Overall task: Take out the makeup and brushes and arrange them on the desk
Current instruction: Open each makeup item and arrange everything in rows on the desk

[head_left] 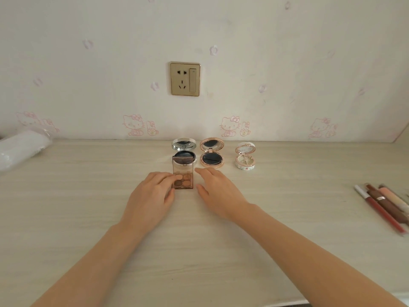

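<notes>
Centre of the pale wood-grain desk (88, 218): a small rectangular translucent brown eyeshadow palette (183, 178), base flat, lid standing up, brown pans showing. The left hand (150, 193) grasps it from the left, with fingertips curled over the left pans and the thumb against the near-left corner. The right hand (218, 191) is released, fingers relaxed and nearly straight, palm down just right of the palette. Its index tip is near the hinge and its thumb tip near the near-right corner; contact cannot be told. So the palette sits between the two hands, at their fingertips.

Behind the palette, a row of three compacts runs along the wall, all with lids up:
- round silver compact with dark insert (184, 151), directly behind the palette and partly hidden by its lid
- round rose-gold compact (212, 155), just to the right of the silver one
- small round white floral compact (245, 156), further right and apart from the others

At the far right edge is a bunch of red, brown and peach lip gloss tubes and pencils (385, 207), lying side by side, well apart from the hands. At the far left is a white plastic-wrapped roll (20, 149). A gold-framed wall socket (185, 79) is on the cartoon-cat wallpaper (287, 63) above.
</notes>
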### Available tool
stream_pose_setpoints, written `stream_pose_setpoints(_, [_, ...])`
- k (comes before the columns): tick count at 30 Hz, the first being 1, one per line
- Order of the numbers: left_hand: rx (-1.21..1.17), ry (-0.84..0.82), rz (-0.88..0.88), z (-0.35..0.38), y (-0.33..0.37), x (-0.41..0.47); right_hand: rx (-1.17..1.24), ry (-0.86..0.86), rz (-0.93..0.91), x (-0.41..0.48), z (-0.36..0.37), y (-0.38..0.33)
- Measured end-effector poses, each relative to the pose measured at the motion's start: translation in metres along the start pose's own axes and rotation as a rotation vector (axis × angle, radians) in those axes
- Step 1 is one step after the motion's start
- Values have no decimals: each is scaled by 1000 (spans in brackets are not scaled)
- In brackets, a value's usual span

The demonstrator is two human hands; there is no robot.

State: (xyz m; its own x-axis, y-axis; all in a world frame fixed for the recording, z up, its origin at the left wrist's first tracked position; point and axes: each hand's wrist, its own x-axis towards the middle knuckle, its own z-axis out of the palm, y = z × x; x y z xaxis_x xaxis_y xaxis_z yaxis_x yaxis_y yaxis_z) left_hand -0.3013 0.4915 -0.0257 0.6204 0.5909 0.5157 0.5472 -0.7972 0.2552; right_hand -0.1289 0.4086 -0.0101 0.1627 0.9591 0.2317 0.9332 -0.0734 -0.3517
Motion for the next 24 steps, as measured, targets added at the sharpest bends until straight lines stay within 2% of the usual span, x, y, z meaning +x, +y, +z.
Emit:
stream_pose_setpoints(5, [-43, 21, 48, -2, 35, 8, -68, 29, 17, -29, -25, 22])
stream_pose_setpoints(12, [-163, -65, 105, 29, 106, 18, -163, 87, 106, -94, -62, 71])
stream_pose_setpoints(24, [-328, -212, 263, 111, 267, 45, -291, 248, 425, -216, -136, 179])
